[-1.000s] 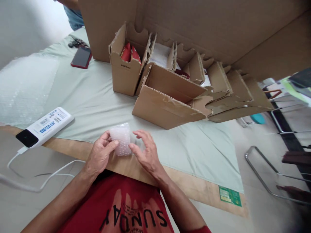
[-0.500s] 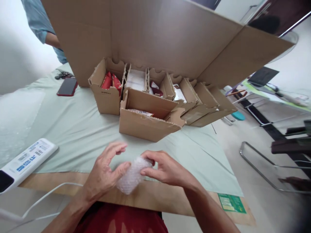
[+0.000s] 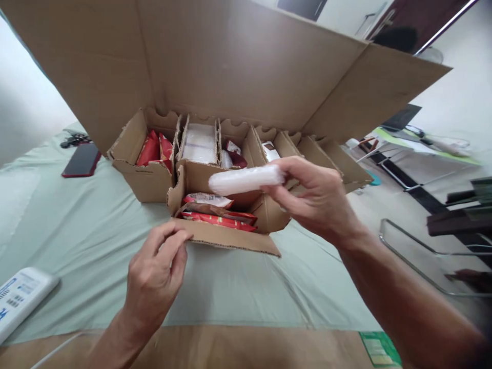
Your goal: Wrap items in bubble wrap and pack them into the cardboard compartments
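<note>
My right hand [image 3: 307, 197] pinches a bubble-wrapped bundle [image 3: 246, 179] by its right end, holding it above the front cardboard box [image 3: 230, 242]. What lies inside the wrap is hidden. With thumb and fingers closed, my left hand [image 3: 157, 266] grips the box's front flap at its left corner; the flap leans outward. Inside that box stand several flat packets, among them a red packet [image 3: 219, 220] and a white-and-red packet [image 3: 207, 200].
Behind stands a row of cardboard bins, one with red packets [image 3: 154, 148], another with a white wrapped block [image 3: 200, 143]. A tall cardboard panel [image 3: 238, 61] rises at the back. A phone [image 3: 81, 160] and a white power strip [image 3: 25, 300] lie at left.
My right hand has carried the bundle up and forward over the front box. My left hand has left the bundle and taken hold of the front flap, which has swung outward.
</note>
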Available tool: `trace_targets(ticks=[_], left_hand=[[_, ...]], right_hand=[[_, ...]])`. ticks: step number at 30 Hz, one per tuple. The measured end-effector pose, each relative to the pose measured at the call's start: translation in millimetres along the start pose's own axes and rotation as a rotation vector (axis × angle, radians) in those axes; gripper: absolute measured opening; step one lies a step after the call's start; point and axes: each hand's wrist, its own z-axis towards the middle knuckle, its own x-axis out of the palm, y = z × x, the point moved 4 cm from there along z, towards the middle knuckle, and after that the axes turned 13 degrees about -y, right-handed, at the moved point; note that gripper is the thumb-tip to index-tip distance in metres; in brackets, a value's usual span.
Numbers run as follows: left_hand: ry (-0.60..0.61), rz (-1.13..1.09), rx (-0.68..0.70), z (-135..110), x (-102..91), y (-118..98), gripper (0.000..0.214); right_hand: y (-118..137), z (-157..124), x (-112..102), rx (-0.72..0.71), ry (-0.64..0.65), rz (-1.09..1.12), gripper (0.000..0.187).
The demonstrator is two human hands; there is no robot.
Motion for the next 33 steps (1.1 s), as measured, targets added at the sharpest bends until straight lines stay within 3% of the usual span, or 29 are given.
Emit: trace_targets(ticks=[4,9,12,16,19,23,28,33], left_hand=[[0.009,-0.031,-0.01,-6.0,-1.9,0.3,0.027],[0.024,-0.064,-0.037,-4.5,-0.2,4.3,0.028],[0.021,-0.08,-0.049,-5.8,0.2,5.8,0.029],[0.015,-0.083,-0.054,-8.3,1.0,6.2,0.028],[0.02,-0.086,-0.051,-9.8,1.1,6.4,0.028],[0.014,-0.091,-0.047,-9.6,0.3,6.5,0.027],[0.018,-0.083,-0.056,-7.5,1.2,5.9,0.026],[-0.012,-0.072,-0.011,-5.7,1.6,4.7,0.025]], right_hand=[[3.0,15.5,32.6,-0.103,0.188,-0.186,0.017],[2.5,11.3,38.5,-0.177,0.388,-0.64,0.008],[-4.8,2.2,46.9,-0.166,0.483,-0.754,0.01],[-16.8,-0.3,61.4,-0.152,0.594,-0.776,0.01],[-15.3,8.5,55.0,-0.174,0.607,-0.796,0.006],[-12.9,13.2,44.2,-0.094,0.606,-0.826,0.005],[-16.7,-7.6,80.6,-0.15,0.758,-0.715,0.007],[-22.0,-19.0,108.1,-0.23,0.914,-0.736,0.023]])
